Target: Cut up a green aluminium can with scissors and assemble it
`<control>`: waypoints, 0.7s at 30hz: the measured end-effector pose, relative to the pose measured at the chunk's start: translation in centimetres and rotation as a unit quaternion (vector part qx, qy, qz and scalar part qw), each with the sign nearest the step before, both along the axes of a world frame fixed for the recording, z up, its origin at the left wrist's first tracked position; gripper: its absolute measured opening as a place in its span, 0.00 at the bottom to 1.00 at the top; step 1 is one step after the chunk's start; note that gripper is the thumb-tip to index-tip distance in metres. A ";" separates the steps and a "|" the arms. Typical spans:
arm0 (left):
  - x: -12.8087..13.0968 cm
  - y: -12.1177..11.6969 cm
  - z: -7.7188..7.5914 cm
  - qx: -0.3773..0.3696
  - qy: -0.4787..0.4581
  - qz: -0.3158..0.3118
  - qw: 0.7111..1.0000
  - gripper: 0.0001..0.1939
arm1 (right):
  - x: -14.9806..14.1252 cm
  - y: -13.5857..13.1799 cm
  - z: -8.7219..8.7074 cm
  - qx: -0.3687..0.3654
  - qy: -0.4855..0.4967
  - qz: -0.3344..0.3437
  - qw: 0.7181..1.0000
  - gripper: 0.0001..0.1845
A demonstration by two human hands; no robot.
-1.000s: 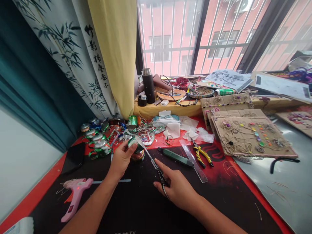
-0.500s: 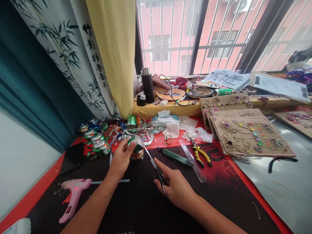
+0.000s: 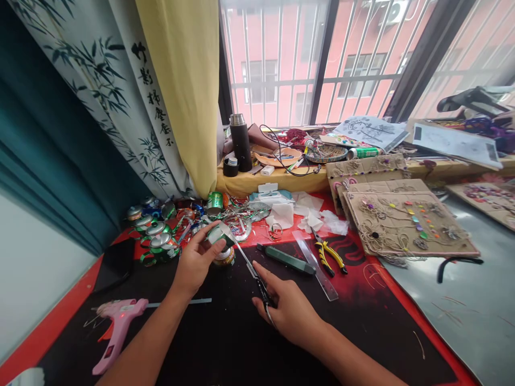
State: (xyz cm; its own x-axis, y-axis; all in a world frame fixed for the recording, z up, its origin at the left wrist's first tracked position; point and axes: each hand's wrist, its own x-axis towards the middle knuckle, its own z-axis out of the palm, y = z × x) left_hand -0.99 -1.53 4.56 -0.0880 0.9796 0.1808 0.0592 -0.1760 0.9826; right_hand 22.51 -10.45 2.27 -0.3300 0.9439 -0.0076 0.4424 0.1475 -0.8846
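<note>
In the head view, you have changed little over the last second: the whole scene has slid slightly to the left, as if your head had turned a touch to the right, and your left index finger now looks straighter behind the work. The scissors stay at nearly the same angle to the green piece, so the cutting seems to have gained little ground; this looks more like a small adjustment of the hold than a new stage.

The green piece is up in your left hand, above the black mat and just in front of a can that it partly hides. It looks like thin, curved sheet metal, green on one part and pale on another; its cut edge is too small to judge.

Your left hand pinches it between thumb and fingers. Your right hand is closed round the scissors' handles, index finger laid forward along them. The blades lie along the piece's right side and look nearly together, but you cannot tell from here whether they bite the metal. The cutter lies just beyond your right hand.
</note>
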 end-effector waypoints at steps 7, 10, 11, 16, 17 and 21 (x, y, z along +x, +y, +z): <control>-0.5 0.5 -0.7 -0.015 -0.011 0.017 1.000 0.36 | -0.2 -0.3 -0.2 -0.007 0.006 0.004 1.000 0.42; -0.4 0.5 -0.9 -0.010 -0.010 0.019 1.000 0.36 | -0.2 -0.2 -0.3 -0.008 0.006 0.004 1.000 0.42; -0.3 0.5 -0.9 -0.009 -0.011 0.021 1.000 0.36 | -0.2 -0.2 -0.4 -0.007 0.005 0.004 1.000 0.42; -0.4 0.5 -1.0 -0.029 -0.049 0.011 0.998 0.40 | 0.0 -0.2 -0.4 -0.001 -0.002 0.002 1.000 0.41; -0.5 0.6 -1.1 -0.031 -0.057 0.006 0.998 0.40 | 0.0 -0.2 -0.3 0.000 -0.005 0.002 1.000 0.42; -0.7 0.6 -1.1 -0.033 -0.067 -0.004 0.997 0.40 | 0.2 -0.2 0.0 -0.004 -0.008 0.007 1.000 0.43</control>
State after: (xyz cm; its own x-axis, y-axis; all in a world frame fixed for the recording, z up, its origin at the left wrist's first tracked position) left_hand -1.71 -0.94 3.47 -0.0992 0.9897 0.1030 -0.0735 -0.1105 0.9911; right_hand 22.66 -10.62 2.30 -0.3432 0.9390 -0.0201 0.4549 0.1474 -0.8783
